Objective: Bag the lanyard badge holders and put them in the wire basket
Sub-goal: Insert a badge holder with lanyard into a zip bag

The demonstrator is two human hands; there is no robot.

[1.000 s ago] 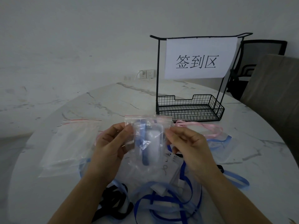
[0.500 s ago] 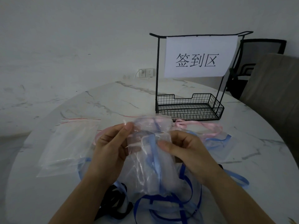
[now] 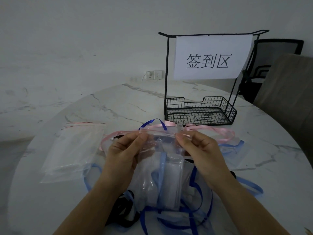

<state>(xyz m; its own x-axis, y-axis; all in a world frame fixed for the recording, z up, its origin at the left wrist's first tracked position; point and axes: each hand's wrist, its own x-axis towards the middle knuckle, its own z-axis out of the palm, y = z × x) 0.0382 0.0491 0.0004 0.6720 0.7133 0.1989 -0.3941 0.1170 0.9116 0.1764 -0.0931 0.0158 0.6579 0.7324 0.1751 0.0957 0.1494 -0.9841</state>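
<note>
Pinching the zip bag (image 3: 159, 133) by its top, the left hand (image 3: 123, 153) and right hand (image 3: 198, 150) may trap the blue lanyard loop (image 3: 149, 122) between them, jamming the seal.

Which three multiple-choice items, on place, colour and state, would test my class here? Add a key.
1. The wire basket stands: A on a chair; B on the table; C on the floor.
2. The lanyard nearest the basket is: A pink; B green; C yellow.
3. The clear bag is: A in the basket; B lying untouched; C pinched at its top by the left hand and right hand.
Key: B, its base sits on marble; A, pink ribbon at its front; C, both pinch the seal.
</note>
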